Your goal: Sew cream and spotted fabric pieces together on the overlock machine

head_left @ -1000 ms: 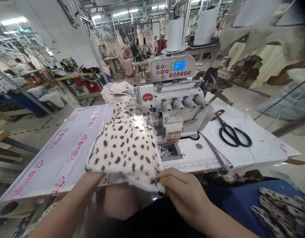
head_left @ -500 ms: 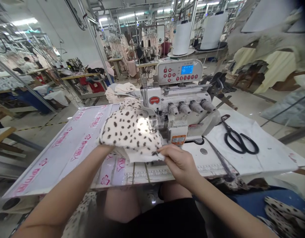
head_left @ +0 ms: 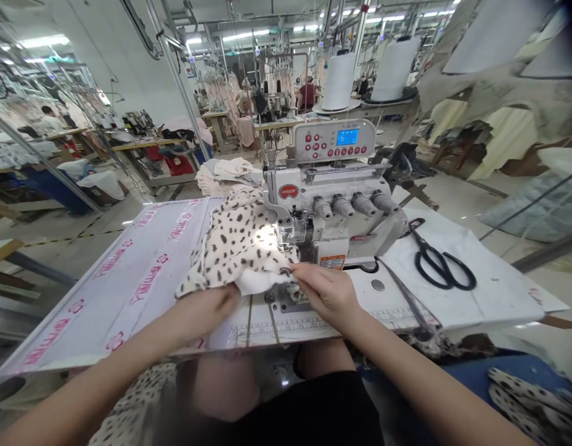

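**Left hand:** the left hand (head_left: 207,316) now sits on the near edge of the spotted fleece panel (head_left: 239,248), fingers curled closed over the cloth. I read that as a firm grip.

**Right hand:** the right hand (head_left: 325,294) has its fingertips (head_left: 293,267) pinched together on the panel's right edge, just in front of the presser foot (head_left: 290,232).

**Change from the earlier frame:** the panel has gone from a smooth dome to a bunched fold showing its white underside, and my two hands have moved closer together.

**Panel position:** it lies on the clear table extension (head_left: 128,272), touching the presser foot.

**Counts:** two hands, one panel in hand, one overlock machine (head_left: 332,192), four round knobs (head_left: 342,206), one pair of black-handled scissors (head_left: 437,263) on a white sheet (head_left: 467,279).

**Right of lap:** a pile of spotted cut pieces (head_left: 522,396), too overlapped for me to count.

**Far:** two white thread cones (head_left: 339,80) behind the machine, and one co-worker (head_left: 307,96).
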Demonstrator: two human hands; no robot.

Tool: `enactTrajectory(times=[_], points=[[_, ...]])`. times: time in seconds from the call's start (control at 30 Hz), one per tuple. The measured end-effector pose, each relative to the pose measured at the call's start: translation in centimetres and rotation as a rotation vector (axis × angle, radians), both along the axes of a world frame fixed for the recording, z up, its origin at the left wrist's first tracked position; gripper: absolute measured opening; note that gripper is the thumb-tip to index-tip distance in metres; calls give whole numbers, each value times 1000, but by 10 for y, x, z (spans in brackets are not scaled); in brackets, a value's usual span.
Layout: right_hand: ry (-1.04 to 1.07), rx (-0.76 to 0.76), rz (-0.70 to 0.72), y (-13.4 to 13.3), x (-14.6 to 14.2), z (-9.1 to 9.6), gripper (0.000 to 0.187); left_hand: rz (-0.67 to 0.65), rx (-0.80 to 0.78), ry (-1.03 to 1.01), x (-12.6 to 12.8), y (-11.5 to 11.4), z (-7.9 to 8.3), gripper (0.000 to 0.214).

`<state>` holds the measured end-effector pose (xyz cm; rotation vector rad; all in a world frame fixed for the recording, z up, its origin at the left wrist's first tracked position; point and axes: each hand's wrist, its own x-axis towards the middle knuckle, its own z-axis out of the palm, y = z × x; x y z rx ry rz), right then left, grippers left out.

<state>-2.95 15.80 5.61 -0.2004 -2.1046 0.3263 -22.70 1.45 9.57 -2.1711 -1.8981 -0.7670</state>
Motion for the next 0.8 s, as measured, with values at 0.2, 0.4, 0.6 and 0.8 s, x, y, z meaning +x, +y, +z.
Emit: enactTrajectory(times=[0.2, 0.4, 0.6, 0.8], points=[[-34, -54, 20, -3, 2, 5, 14, -92, 110, 51, 56, 7, 9, 28], [-100, -68, 35, -5, 4, 4, 15, -161, 169, 272, 29, 43, -9, 34], [-275, 82, -207, -3, -6, 18, 15, -144, 0, 207, 20, 54, 8, 30], [-286, 103, -349, -17, 9, 7, 23, -32, -173, 146, 2, 94, 21, 22]])
